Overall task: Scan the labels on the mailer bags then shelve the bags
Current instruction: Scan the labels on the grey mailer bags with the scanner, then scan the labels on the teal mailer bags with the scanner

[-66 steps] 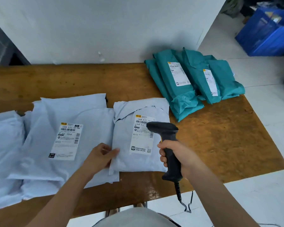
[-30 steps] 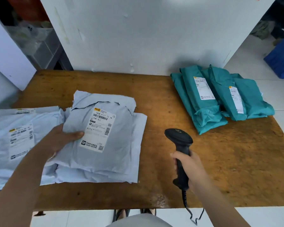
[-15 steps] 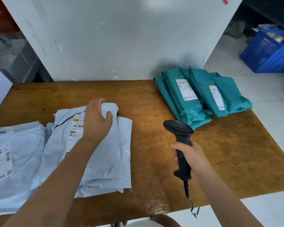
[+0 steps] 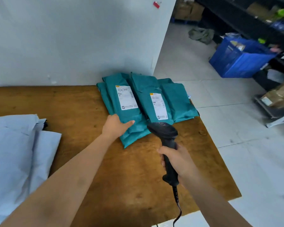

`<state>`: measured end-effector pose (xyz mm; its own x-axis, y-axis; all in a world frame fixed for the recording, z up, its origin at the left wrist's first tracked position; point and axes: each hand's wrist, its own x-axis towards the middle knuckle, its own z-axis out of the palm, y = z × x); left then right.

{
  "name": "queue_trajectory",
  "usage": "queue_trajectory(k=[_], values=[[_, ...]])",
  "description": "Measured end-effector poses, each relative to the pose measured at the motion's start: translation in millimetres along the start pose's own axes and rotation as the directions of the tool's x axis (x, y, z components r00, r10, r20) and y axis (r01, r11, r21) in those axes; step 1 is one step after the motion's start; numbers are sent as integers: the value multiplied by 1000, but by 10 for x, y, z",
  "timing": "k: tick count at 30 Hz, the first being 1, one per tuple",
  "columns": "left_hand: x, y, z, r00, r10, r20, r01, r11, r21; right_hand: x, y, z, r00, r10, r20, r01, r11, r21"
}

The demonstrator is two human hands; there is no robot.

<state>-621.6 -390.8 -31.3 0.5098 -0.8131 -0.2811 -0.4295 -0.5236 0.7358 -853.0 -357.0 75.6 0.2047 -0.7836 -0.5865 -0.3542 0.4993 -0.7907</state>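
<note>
Several teal mailer bags [image 4: 175,99] lie overlapped at the far right of the wooden table [image 4: 82,112]; two show white labels, one of them the left label [image 4: 126,99]. My left hand [image 4: 116,126] reaches to the near left edge of the front teal bag [image 4: 134,133], thumb on top and fingers under it. My right hand [image 4: 177,160] grips the handle of a black barcode scanner [image 4: 164,131], whose head points at the teal bags. Pale blue mailer bags [image 4: 15,153] are piled at the table's left.
A white wall [image 4: 72,38] stands behind the table. On the floor to the right sit a blue crate [image 4: 241,61] and dark shelving [image 4: 269,22] holding parcels. The scanner's cable [image 4: 177,210] hangs over the table's near edge.
My left hand has left the pale blue bags and moved right to the front teal bag. The view has swung right. The scanner now points at the teal bags.
</note>
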Motion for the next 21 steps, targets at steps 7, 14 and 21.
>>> queue_trajectory(k=[7,14,21], values=[[-144,138,183,975,2,-221,0,1000,10,177,32,-484,998,38,50,-37,999,-16],[-1285,-522,64,973,-186,-139,178,982,-66,193,164,-248,971,111,212,-110,994,-16],[-1741,-1088,94,952,-305,-39,292,937,-194,43,407,254,935,127,330,-89,988,-126]])
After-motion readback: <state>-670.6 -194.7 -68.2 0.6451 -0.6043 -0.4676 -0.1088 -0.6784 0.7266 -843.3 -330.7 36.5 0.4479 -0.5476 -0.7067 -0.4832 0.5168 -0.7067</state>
